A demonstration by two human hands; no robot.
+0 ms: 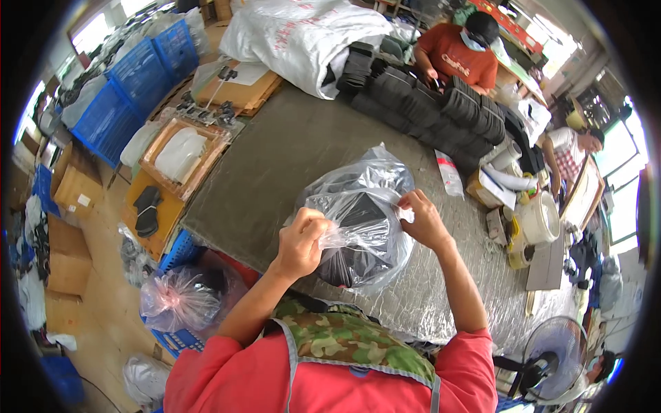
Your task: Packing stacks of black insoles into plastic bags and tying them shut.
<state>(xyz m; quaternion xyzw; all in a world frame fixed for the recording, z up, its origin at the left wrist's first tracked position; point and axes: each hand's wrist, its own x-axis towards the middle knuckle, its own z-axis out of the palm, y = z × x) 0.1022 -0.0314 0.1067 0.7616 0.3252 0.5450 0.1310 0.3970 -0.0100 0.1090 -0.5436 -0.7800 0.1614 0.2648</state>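
A clear plastic bag [382,258] with dark pieces inside lies on the dark table in front of me. My left hand [303,239] is closed in a fist round the gathered plastic at the bag's left side. At its right side, my right hand [421,219] pinches another edge of the plastic between thumb and fingers. Between the two hands the plastic is drawn into folds. What exactly the dark pieces are, I cannot make out through the film.
Stacked black pieces [427,103] and a large white sack [296,34] line the table's far side, with a person [458,58] behind. A small red-and-clear packet [449,173] lies to the right. A tied bag [182,299] sits in a blue crate at left; a fan [554,358] stands lower right.
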